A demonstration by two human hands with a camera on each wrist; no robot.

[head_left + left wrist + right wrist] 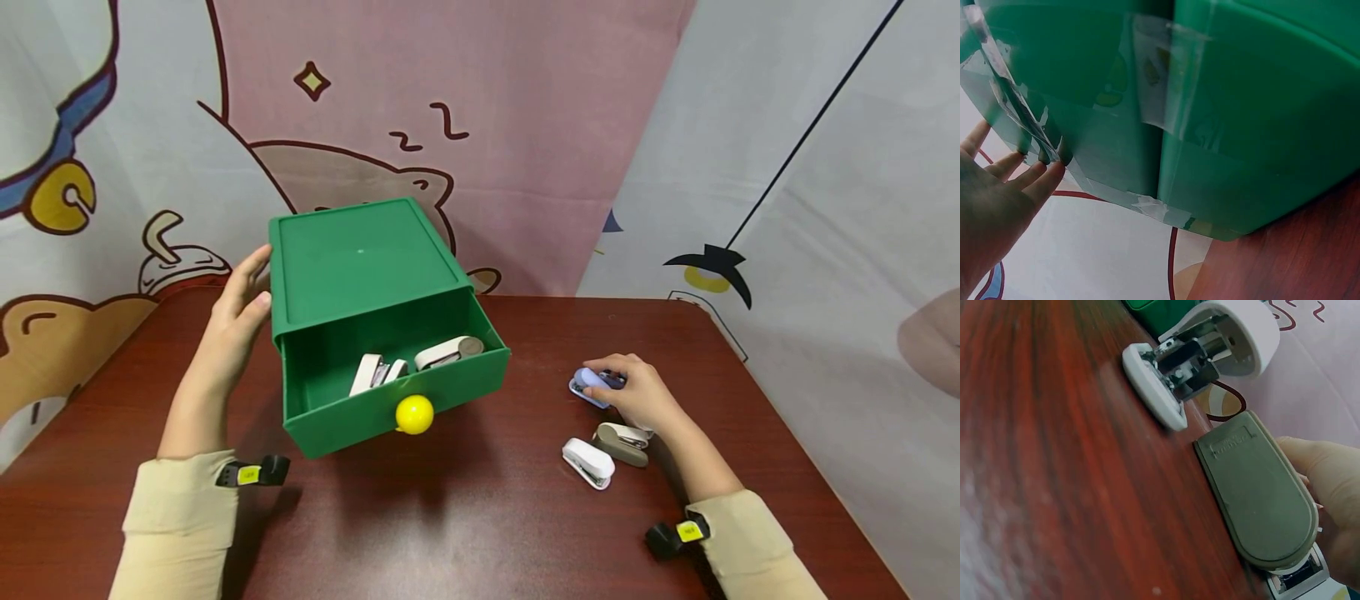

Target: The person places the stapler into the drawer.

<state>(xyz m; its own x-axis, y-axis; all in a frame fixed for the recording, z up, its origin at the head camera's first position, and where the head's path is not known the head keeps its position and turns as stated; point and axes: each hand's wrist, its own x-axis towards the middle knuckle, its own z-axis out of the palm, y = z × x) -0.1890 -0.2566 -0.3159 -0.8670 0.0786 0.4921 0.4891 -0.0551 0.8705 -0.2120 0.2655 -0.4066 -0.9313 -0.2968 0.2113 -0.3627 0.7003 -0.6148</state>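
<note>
A green drawer box [367, 267] with a yellow knob [415, 414] has its drawer pulled partway out. Inside the drawer lie a white stapler [367, 374] and a white-and-grey stapler [448, 353]. My left hand [236, 321] touches the box's left side, fingers fairly straight against its film-covered green wall [1110, 144]. To the right, my right hand [637, 393] pinches a light blue stapler [588, 386] between thumb and fingers. A dark blue piece [613, 379] shows beside it, partly hidden. Near the wrist are a grey-green stapler [1257, 494] and a white stapler [588, 463].
All this is on a reddish-brown wooden table [450, 525]. A printed cloth [525, 125] with cartoon figures hangs behind the table's back edge. Both wrists wear black straps with small devices.
</note>
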